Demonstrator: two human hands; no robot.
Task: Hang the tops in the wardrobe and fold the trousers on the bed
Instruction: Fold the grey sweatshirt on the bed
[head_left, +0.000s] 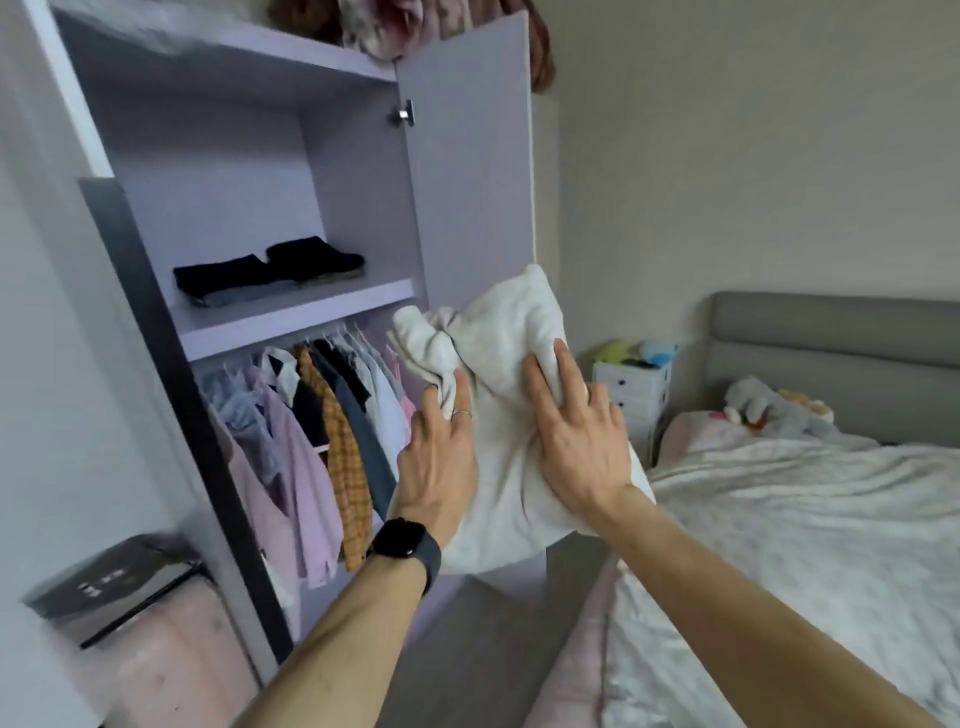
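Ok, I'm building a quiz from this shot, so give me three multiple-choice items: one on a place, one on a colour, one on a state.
1. Where do the dark folded clothes lie?
A. on the bed
B. on the shelf
C. on the floor

2. What colour is the garment that the left hand and right hand hold?
A. cream
B. orange
C. black

3. How is the door?
A. shut
B. open
C. taken off

Answers:
1 B: they sit on the shelf just above the hung tops.
2 A: the cloth bunched under the fingers of both hands is pale cream.
3 B: the door stands swung out on its hinge, so the inside shows.
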